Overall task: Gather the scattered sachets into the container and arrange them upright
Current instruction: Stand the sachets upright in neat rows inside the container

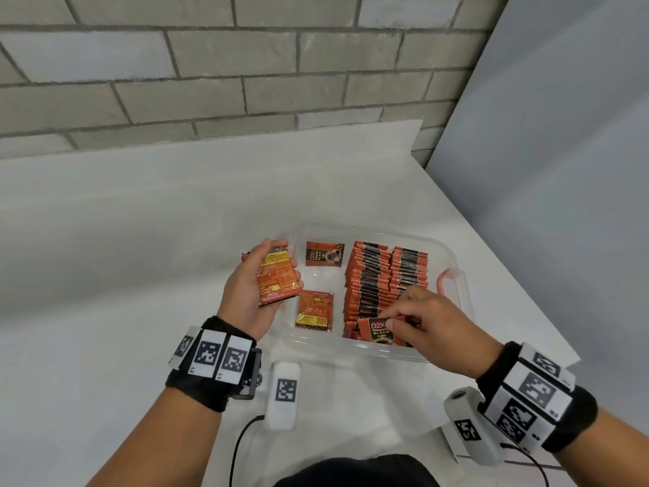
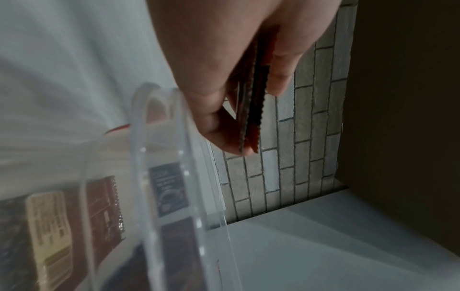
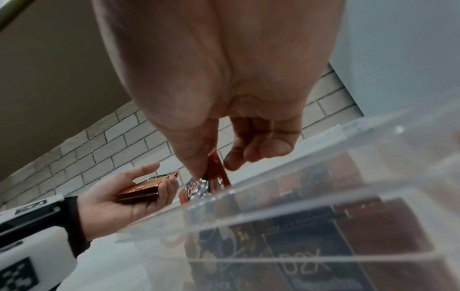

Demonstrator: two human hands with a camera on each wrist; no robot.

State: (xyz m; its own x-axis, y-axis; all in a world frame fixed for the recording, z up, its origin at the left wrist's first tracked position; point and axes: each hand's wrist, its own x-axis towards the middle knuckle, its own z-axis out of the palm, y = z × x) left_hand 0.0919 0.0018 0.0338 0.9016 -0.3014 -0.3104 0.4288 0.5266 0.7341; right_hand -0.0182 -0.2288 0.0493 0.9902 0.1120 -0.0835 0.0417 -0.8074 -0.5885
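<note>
— Fingertips (image 1: 395, 319) of my right hand (image 1: 437, 330) are pinching one sachet (image 1: 377, 330), tucking it at the near end of the upright rows (image 1: 382, 275).

— And how are you seating it?

— I'm sliding it in straight, edge down. My left hand (image 1: 251, 286) is clasping a spare stack (image 1: 277, 279) just beside the container (image 1: 463, 297); two loose sachets (image 1: 315, 311) are lying flat inside.

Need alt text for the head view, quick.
Right hand pinches an orange sachet at the near end of upright sachet rows in a clear plastic container. Left hand holds an orange sachet stack; two sachets lie flat inside.
</note>
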